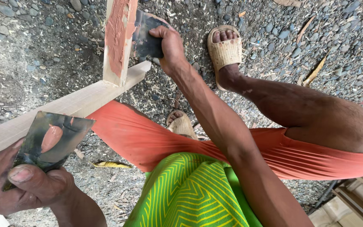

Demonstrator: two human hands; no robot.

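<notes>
My right hand grips a dark flat scraper blade and presses it against an upright pale wooden piece smeared with reddish-brown putty. That piece joins a longer pale wooden rail running down to the left. My left hand holds a second dark metal plate at the lower left, thumb on top, with a dab of reddish putty on it.
Grey gravel ground with wood shavings lies all around. My feet wear tan slide sandals, the second sandal close below the wood. Orange shorts and a green patterned shirt fill the bottom. Stacked pale boards sit at the lower right.
</notes>
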